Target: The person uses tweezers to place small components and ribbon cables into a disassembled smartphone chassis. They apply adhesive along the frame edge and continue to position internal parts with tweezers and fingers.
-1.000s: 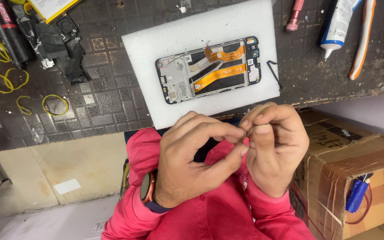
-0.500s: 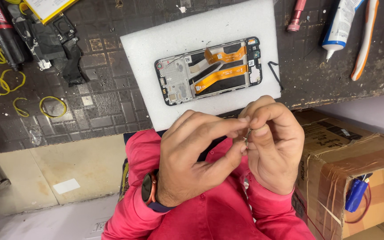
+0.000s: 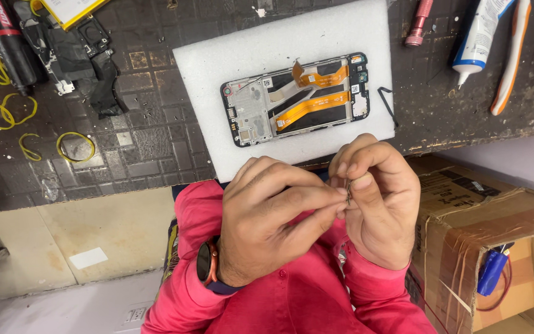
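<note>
My left hand (image 3: 273, 216) and my right hand (image 3: 381, 198) meet in front of my chest, fingertips pinched together on a small thin dark part (image 3: 348, 189). The part is mostly hidden by my fingers. A watch sits on my left wrist. Beyond my hands, an opened phone frame (image 3: 295, 99) with orange flex cables lies face down on a white foam pad (image 3: 217, 68) on the dark workbench.
Black phone parts (image 3: 88, 55) and yellow rubber bands (image 3: 72, 145) lie at the left of the bench. A red tool (image 3: 416, 25), a white glue tube (image 3: 474, 40) and an orange-white tool (image 3: 511, 59) lie at the right. A taped cardboard box (image 3: 495, 229) stands beside my right arm.
My hands have stayed pinched together on the small part, with only slight finger shifts. The view has drifted a little.
</note>
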